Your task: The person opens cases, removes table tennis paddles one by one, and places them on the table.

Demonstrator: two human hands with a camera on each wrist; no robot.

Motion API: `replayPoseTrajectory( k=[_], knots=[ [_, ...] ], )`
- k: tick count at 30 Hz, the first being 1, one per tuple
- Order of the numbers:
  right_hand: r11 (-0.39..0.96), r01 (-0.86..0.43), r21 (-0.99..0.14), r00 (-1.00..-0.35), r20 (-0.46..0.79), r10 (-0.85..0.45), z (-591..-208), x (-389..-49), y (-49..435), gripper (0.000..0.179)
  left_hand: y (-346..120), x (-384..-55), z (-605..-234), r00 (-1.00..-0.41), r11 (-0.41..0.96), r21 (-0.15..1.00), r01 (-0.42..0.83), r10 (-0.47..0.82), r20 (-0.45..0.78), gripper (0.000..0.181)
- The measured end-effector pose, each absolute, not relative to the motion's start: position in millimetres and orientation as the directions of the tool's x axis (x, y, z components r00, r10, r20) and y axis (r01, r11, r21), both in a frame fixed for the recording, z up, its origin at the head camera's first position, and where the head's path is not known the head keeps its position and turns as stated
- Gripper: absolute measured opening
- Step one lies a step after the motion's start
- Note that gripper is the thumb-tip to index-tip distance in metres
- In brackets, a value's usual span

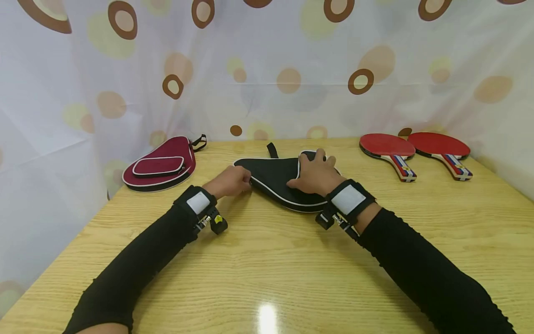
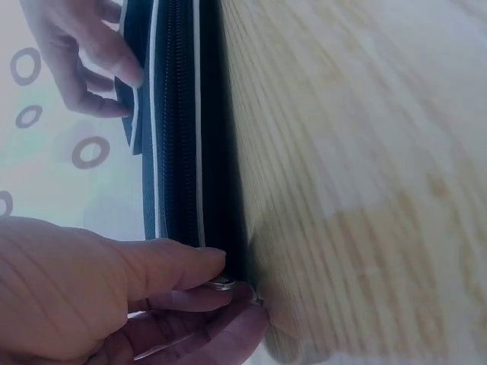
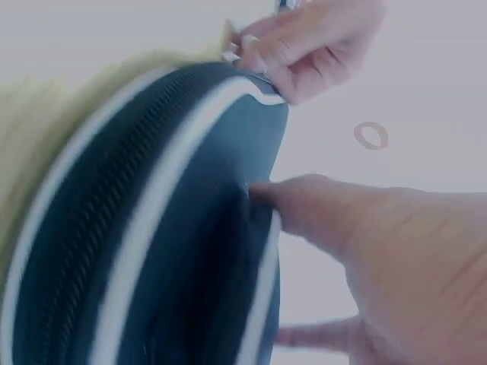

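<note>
A black table tennis paddle case (image 1: 273, 178) with white piping lies flat on the table, its narrow end to the left. At that narrow end my left hand (image 1: 231, 181) pinches the zipper pull (image 2: 221, 284), a bit of metal showing below the thumb. The closed zipper teeth (image 2: 180, 114) run along the side wall in the left wrist view. My right hand (image 1: 318, 174) rests on the wide part, over the small front pocket (image 3: 221, 266), with thumb and fingers spread. Its thumb (image 3: 304, 201) touches the case near the pocket's edge.
A dark red paddle case (image 1: 167, 150) with a front pocket and black strap lies at the back left. Two red paddles (image 1: 387, 144) (image 1: 440, 144) lie side by side at the back right, handles toward me. A dotted curtain (image 1: 267, 69) hangs behind the table (image 1: 233, 278).
</note>
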State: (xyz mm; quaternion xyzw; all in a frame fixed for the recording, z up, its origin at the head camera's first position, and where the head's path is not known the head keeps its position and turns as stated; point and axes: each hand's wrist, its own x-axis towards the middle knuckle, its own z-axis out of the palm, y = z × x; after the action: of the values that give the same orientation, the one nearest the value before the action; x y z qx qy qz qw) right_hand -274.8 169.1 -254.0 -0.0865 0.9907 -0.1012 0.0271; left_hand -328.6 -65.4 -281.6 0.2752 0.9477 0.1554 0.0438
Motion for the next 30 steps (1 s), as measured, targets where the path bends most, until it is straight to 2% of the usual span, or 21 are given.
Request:
replayPoseTrajectory(
  k=[3, 8, 12, 19, 30],
  knots=[
    [0.983, -0.073, -0.171, -0.995, -0.055, -0.084, -257, -271, 162, 0.082, -65, -329, -284, -0.843, 0.799, 0.323, 0.507, 0.538, -0.007, 0.021],
    [0.968, -0.094, -0.231, -0.981, -0.146, -0.13, -253, -274, 167, 0.073, -69, -328, -283, -0.85, 0.81, 0.299, 0.504, 0.527, 0.003, 0.021],
    [0.953, -0.147, -0.264, -0.966, -0.17, -0.196, -250, -278, 177, 0.073, -77, -330, -281, -0.867, 0.829, 0.278, 0.486, 0.496, 0.037, 0.022],
    [0.932, -0.257, -0.256, -0.933, -0.184, -0.308, -248, -287, 203, 0.069, -93, -335, -282, -0.878, 0.829, 0.308, 0.467, 0.476, 0.053, 0.029],
    [0.925, -0.288, -0.25, -0.917, -0.206, -0.341, -244, -294, 221, 0.068, -91, -336, -281, -0.871, 0.838, 0.258, 0.48, 0.491, 0.028, 0.023]
  ],
)
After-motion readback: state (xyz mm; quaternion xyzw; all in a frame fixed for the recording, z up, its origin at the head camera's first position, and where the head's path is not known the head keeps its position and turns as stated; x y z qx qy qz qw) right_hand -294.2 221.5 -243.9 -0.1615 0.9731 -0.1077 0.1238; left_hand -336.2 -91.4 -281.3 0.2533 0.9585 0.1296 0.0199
